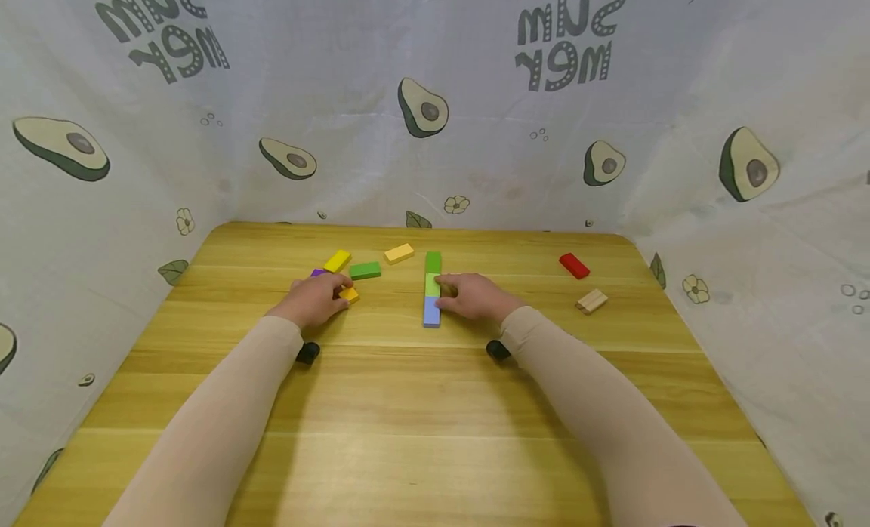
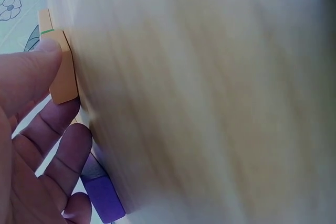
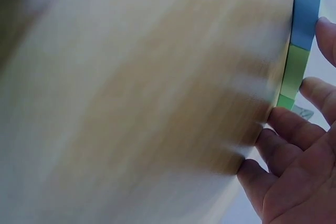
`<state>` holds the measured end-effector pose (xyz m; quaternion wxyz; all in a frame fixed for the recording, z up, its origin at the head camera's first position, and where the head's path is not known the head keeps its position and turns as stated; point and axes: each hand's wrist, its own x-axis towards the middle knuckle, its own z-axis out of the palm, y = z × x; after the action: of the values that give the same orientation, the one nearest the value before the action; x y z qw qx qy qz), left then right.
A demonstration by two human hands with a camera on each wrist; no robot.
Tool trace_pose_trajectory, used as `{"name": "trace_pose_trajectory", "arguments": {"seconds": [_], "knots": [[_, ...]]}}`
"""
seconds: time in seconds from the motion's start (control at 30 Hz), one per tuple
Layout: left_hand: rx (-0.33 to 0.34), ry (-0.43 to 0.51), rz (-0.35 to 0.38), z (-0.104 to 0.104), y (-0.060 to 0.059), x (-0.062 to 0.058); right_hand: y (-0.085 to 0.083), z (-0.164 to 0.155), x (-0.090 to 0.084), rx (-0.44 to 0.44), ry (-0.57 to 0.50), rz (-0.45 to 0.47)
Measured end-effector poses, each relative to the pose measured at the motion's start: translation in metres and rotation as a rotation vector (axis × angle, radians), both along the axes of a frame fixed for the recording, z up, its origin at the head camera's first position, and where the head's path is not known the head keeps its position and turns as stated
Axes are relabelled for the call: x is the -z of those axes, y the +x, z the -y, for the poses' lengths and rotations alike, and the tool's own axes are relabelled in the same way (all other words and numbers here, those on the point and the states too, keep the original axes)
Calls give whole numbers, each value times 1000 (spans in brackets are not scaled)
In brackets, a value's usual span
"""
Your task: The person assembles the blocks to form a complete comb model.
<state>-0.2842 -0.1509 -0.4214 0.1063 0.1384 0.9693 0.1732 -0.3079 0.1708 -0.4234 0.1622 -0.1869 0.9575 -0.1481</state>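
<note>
Blue block (image 1: 431,313) at the near end of the row (image 1: 433,285): touches with right hand (image 1: 478,297), fingers apart, apparently steadying. Slightly farther, off to the left, pinches orange block (image 1: 350,294) between thumb and finger of left hand (image 1: 315,300); now likely calls for lifting clear of purple block (image 1: 318,272) beyond.

The blue block (image 1: 431,312) is a soft, plain periwinkle; beyond it run a lime block (image 1: 431,286) and a darker green block (image 1: 433,262). Left of the blue block I have an orange block (image 1: 350,295), a mid-green block (image 1: 365,271), a bright yellow block (image 1: 337,260), a purple block (image 1: 318,272) and a peach block (image 1: 399,254). Right of it: a red block (image 1: 574,266) and pale tan wood (image 1: 593,301). Under it, the desk (image 1: 421,436) is honey-yellow with streaky grain. Behind it, white cloth (image 1: 340,104) carries green-and-cream avocados (image 1: 413,108), cream flowers (image 1: 457,204), green leaves (image 1: 418,220) and grey, partly dotted lettering (image 1: 563,63). Either side of it, my sleeves (image 1: 211,414) are plain beige.
</note>
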Motion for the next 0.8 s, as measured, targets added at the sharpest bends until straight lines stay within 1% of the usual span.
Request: {"name": "trace_pose_trajectory", "arguments": {"seconds": [0.33, 0.5, 0.67, 0.8], "knots": [[37, -3, -24, 0, 2, 7, -2, -1, 6, -7, 1, -4], [59, 11, -36, -2, 6, 5, -1, -1, 6, 7, 2, -5], [93, 33, -47, -10, 13, 3, 0, 0, 5, 21, -2, 0], [149, 51, -62, -22, 19, -1, -1, 0, 3, 16, 5, -6]]}}
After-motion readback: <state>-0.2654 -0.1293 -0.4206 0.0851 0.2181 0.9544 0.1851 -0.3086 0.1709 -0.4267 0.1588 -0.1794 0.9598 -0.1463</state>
